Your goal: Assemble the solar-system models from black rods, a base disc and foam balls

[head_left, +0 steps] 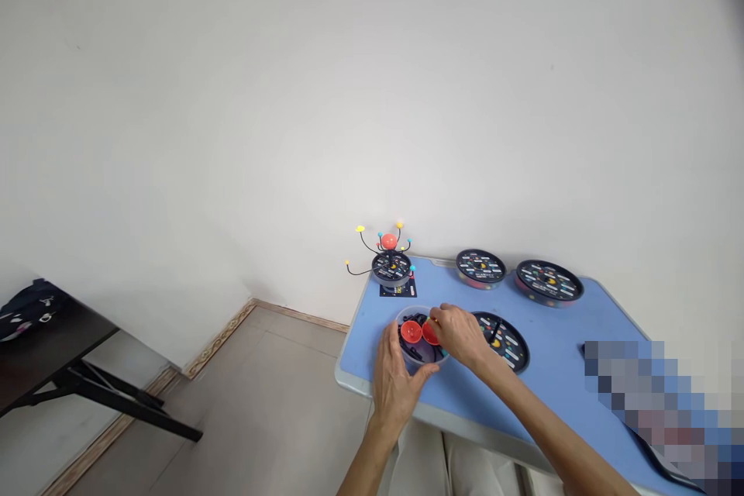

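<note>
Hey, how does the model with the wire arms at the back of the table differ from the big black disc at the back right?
The wire-arm model has coloured balls on curved wires rising from its base, while the big black disc lies flat with nothing rising from it. The model stands on a small dark card, while the disc sits directly on the blue table. Both have black tops printed with coloured marks.

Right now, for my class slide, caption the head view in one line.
Left hand holds a clear tub; right hand touches red halves.
</note>
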